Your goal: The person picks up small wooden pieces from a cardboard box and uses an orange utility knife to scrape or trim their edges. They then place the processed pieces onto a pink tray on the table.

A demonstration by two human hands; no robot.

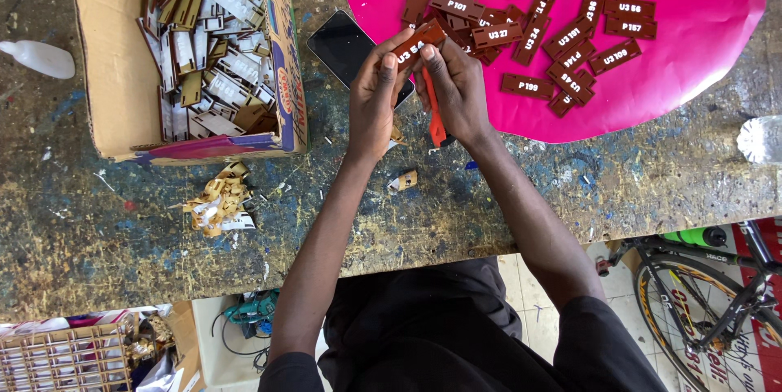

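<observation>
Brown tag (421, 39) is gripped between the left hand (376, 97) and the right hand (456, 87) above the paint-stained table (505, 197), beside the pink sheet (700, 50). An orange tool (435, 113) is also clasped in the right hand. A pile of tags (554, 26) is spread on the sheet, and a cardboard box (114, 74) is set to the left.

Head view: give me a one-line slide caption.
Both hands, left hand and right hand, hold a brown rectangular tag and an orange tool over the paint-stained workbench.
</observation>
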